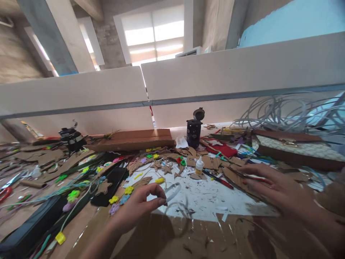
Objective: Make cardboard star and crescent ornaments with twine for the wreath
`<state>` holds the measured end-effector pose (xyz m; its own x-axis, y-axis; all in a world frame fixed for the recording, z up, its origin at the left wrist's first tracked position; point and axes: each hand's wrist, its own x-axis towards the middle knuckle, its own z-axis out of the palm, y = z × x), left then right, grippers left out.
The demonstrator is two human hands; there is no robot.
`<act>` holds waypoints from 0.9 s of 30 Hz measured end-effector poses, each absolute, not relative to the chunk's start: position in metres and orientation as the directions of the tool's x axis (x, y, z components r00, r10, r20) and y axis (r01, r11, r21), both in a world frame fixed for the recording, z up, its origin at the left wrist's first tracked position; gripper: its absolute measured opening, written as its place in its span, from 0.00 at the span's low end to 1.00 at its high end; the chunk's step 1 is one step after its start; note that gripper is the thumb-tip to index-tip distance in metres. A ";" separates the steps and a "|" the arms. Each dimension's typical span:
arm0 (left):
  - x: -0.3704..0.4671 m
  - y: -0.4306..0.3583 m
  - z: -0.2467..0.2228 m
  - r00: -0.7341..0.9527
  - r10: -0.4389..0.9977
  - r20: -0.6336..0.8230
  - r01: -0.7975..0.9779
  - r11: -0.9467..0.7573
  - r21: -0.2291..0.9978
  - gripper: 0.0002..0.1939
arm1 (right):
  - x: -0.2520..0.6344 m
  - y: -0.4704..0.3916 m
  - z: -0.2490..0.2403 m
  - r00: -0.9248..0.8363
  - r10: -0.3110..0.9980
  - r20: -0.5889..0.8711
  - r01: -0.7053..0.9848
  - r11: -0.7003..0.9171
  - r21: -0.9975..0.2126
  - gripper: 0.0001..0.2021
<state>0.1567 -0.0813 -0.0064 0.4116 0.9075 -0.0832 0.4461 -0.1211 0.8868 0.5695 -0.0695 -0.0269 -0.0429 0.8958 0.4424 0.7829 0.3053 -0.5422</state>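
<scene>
My left hand [149, 198] pinches a thin, translucent white strip [174, 190] between thumb and fingertips. The strip bends into a loop above the white sheet [205, 196]. To the right, my right hand [275, 185] has its fingers and thumb around red-handled scissors [261, 178], above a piece of cut cardboard [237, 180]. A black and red pen [218, 179] lies to the left of this hand. Behind the pen stands a small glue bottle [199, 166] with a white nozzle. Cardboard stars [167, 169] and a yellow flower [129, 190] lie beyond my left hand.
A dark open-lidded bottle [194, 131] stands at the back, beside a long cardboard tray [134, 139]. A patterned handbag [293, 149] and coiled clear tubing [280, 111] are at right. At left lie a black case [32, 226] and scissors [7, 192]. A white partition [215, 77] runs behind.
</scene>
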 end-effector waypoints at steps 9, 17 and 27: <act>0.188 -0.088 0.001 0.537 0.843 -0.044 0.200 -0.077 0.977 0.15 | 0.469 -0.103 0.002 -0.457 0.822 0.341 0.348 0.518 -0.781 0.18; 0.207 -0.087 -0.001 0.577 0.812 -0.085 -0.076 0.157 0.985 0.18 | 0.456 -0.107 0.002 -0.414 0.850 0.327 0.212 0.439 -0.873 0.20; 0.225 -0.082 -0.032 0.545 0.822 -0.167 -0.145 0.289 0.946 0.22 | 0.452 -0.104 -0.014 -0.358 0.862 0.359 0.220 0.451 -0.865 0.02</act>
